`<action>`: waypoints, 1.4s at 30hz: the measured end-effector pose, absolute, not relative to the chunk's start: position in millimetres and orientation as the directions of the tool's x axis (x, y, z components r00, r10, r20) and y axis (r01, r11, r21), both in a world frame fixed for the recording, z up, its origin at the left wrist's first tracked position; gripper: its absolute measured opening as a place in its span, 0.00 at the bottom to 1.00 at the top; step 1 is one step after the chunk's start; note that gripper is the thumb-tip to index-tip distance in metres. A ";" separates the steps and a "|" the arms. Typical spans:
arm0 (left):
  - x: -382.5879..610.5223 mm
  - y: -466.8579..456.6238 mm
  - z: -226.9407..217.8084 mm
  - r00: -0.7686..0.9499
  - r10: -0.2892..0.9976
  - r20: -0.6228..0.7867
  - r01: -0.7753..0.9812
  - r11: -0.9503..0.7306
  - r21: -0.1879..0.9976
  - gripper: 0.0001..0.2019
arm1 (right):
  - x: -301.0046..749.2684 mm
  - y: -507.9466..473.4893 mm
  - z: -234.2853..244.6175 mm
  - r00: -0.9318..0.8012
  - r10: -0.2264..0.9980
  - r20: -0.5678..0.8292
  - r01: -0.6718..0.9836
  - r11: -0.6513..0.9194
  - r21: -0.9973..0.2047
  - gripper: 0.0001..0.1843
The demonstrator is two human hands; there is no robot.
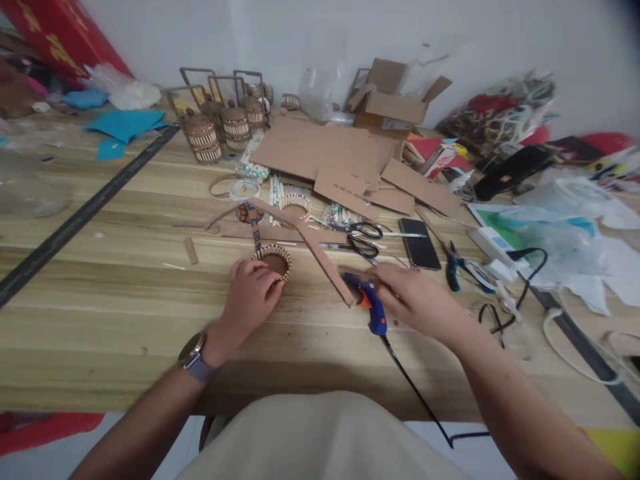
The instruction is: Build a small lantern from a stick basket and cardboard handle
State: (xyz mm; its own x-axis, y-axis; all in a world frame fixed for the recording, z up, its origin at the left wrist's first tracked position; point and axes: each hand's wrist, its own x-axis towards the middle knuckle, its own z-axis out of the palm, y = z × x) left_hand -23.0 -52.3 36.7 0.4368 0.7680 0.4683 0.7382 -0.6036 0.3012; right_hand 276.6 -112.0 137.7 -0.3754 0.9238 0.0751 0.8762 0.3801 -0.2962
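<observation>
My left hand [253,293] rests on the wooden table [125,293] with its fingers curled round a small round cardboard ring basket [274,259], holding it in place. A watch sits on that wrist. My right hand [417,300] is blurred by motion and lies over a blue glue gun [369,301], whose black cord runs off the front edge; the fingers look wrapped on its handle. A long cardboard strip [320,257] lies between the two hands.
Black scissors [364,239], a phone [419,243] and blue pliers [454,267] lie beyond my right hand. Flat cardboard sheets [320,150], an open box [387,100] and several finished little baskets [220,130] fill the back. Plastic bags and cables crowd the right side.
</observation>
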 end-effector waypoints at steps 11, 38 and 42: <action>-10.2 -61.7 28.5 0.556 0.635 0.536 0.581 -0.758 0.296 0.06 | 304.8 -201.9 71.9 -0.165 0.986 -0.007 0.930 0.154 -0.334 0.22; -18.5 -65.1 28.2 0.579 0.647 0.496 0.519 -0.762 0.388 0.07 | 218.4 -174.8 81.6 -0.187 0.982 0.017 0.883 0.175 -0.436 0.18; -17.1 -64.3 28.4 0.563 0.645 0.517 0.508 -0.764 0.399 0.07 | 257.8 -186.6 74.0 0.433 0.892 0.127 0.855 -0.362 -0.373 0.20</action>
